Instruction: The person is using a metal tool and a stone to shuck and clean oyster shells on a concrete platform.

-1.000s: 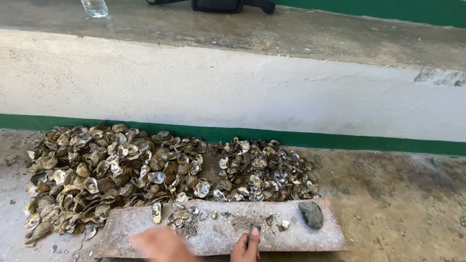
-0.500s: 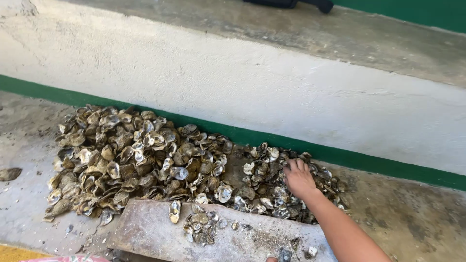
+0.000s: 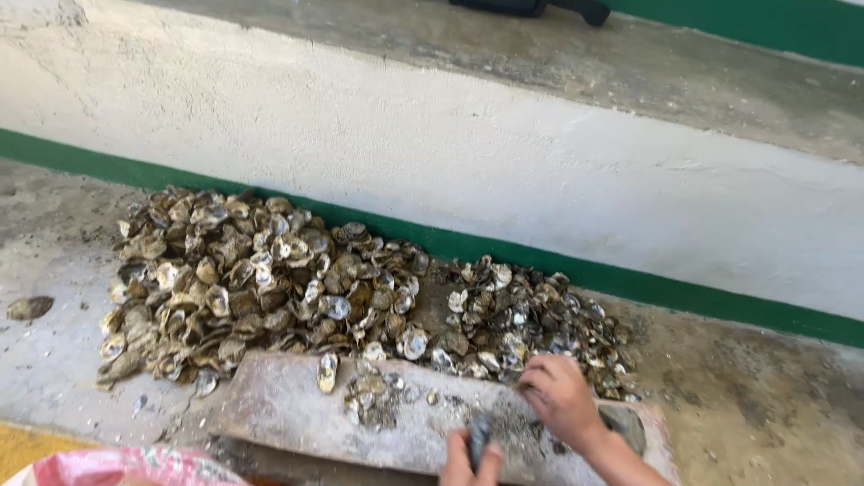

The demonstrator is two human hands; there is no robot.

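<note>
The right hand point(image 3: 560, 396) closes on a shell over the slab point(image 3: 288, 405); the left hand point(image 3: 470, 459) clamps a dark tool point(image 3: 480, 432). The big shell pile point(image 3: 270, 279) looks mostly unworked.

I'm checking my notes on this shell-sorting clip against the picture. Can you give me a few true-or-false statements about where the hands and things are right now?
1. The big heap of grey-brown oyster shells lies on the floor against the green-striped white step. True.
2. The right hand rests at the near edge of the shell heap, over the flat grey stone slab. True.
3. The left hand is empty and flat on the slab. False: it grips a small dark object, too blurred to identify.
4. A pink woven sack shows at the lower left corner. True.
5. The slab is bare. False: a few loose shells and bits lie on it.
</note>
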